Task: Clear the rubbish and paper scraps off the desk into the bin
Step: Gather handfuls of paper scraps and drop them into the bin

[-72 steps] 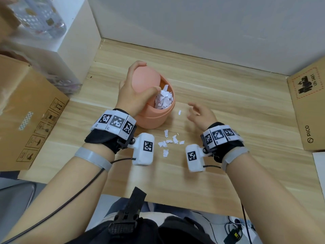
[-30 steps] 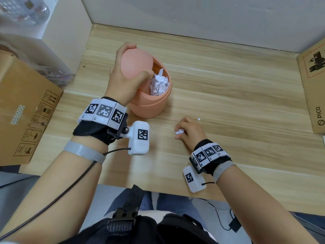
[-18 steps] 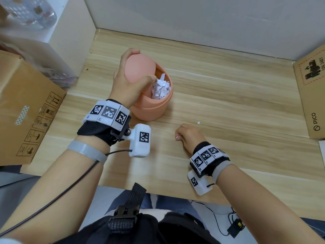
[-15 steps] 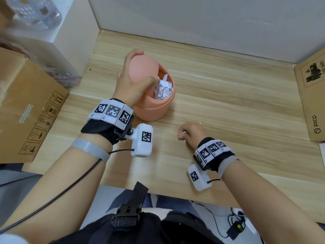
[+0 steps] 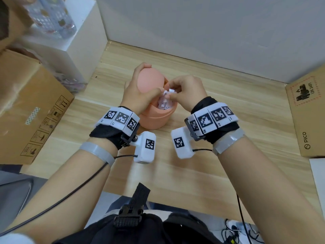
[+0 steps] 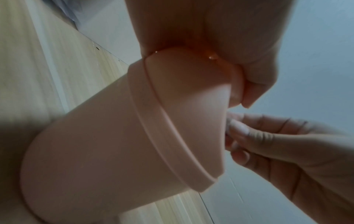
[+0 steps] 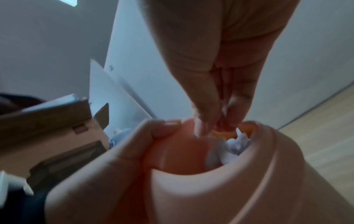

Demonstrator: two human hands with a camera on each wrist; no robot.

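Both hands over the pink bin [image 5: 154,118], mid-desk. Left hand [image 5: 139,95] curled round the bin's domed swing lid [image 5: 149,81], fingers over the far side, thumb on the near edge, lid tipped back with the mouth open on the right. Right hand [image 5: 188,92] directly above that opening, fingertips [image 7: 201,127] bunched in a pinch on a few white paper scraps [image 5: 171,90], right at the rim. Inside the bin, a heap of white shreds [image 5: 164,103], reaching close to the top. Light wooden desk [image 5: 228,120] under it all, bare boards around the bin. Left of the bin, at the desk's edge, a brown cardboard box [image 5: 33,106] with printed handling symbols; beyond it a white block [image 5: 82,41]. At the right edge, another cardboard box [image 5: 309,117] marked PICO. Farthest back, a plain grey wall [image 5: 211,32].
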